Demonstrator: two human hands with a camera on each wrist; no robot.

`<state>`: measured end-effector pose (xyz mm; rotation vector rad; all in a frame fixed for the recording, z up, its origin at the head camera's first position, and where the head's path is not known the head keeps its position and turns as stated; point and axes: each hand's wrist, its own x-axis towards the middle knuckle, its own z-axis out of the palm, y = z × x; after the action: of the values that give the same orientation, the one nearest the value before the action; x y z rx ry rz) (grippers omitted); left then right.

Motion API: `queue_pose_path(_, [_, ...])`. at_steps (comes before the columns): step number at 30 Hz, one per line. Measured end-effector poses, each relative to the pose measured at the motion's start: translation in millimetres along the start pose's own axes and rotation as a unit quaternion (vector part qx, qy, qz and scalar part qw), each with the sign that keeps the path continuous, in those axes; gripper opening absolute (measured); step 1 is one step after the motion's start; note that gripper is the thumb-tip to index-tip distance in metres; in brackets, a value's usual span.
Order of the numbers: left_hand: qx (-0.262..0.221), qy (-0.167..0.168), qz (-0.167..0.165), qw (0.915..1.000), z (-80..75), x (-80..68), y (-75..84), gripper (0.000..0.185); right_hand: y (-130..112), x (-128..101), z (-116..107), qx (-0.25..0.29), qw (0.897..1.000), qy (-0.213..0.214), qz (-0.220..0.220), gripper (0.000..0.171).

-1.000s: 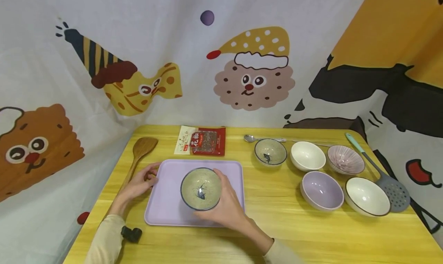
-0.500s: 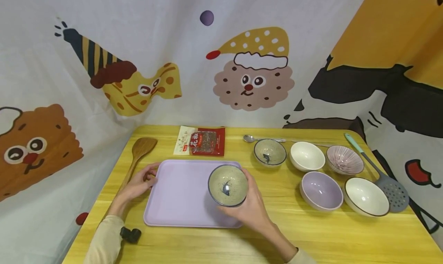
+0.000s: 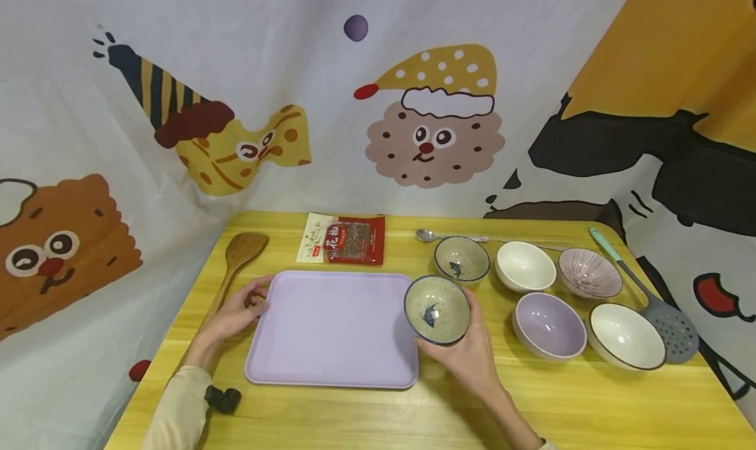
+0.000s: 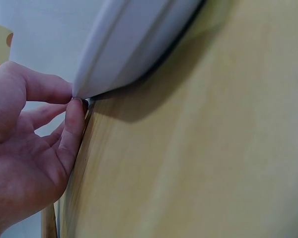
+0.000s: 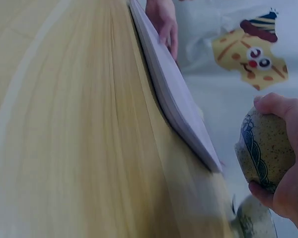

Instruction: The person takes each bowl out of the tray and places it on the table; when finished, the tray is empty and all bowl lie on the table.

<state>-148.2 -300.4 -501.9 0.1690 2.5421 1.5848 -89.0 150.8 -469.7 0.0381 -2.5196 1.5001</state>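
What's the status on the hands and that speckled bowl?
Right hand holds speckled fish bowl lifted at lilac tray's right edge. Left hand pinches the tray's left rim. Matching fish bowl sits just behind.

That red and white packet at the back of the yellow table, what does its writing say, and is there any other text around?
"花椒": large white characters on the red and white packet, as best they can be made out.
Smaller print on the packet's white left strip: too small to read.
No other readable text on the bowls, tray or cartoon backdrop.
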Motion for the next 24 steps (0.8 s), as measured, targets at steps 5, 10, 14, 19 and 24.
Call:
queue_pose_path(5, [-0.004, -0.001, -0.002, 1.0, -0.6, 0.4, 0.8, 0.055, 8, 1, -9, -0.008, 0.999, 0.027, 0.015, 0.123])
queue_pose_path(10, [-0.007, -0.002, -0.003, 1.0, -0.9, 0.3, 1.4, 0.055, 18, -1, -11, 0.005, 0.997, 0.068, 0.031, 0.122])
queue_pose_path(14, [-0.008, -0.004, -0.002, 1.0, -0.7, 0.2, 2.1, 0.055, 27, -3, -12, 0.008, 0.994, 0.103, 0.036, 0.12])
queue_pose_path(19, [-0.009, -0.003, -0.002, 1.0, -0.3, 0.3, 1.2, 0.054, 38, -3, -16, -0.013, 0.99, 0.132, 0.04, 0.118])
queue_pose_path(24, [-0.002, -0.003, -0.004, 1.0, -0.5, 0.8, 1.1, 0.054, 43, -5, -17, -0.029, 0.989, 0.141, 0.04, 0.117])
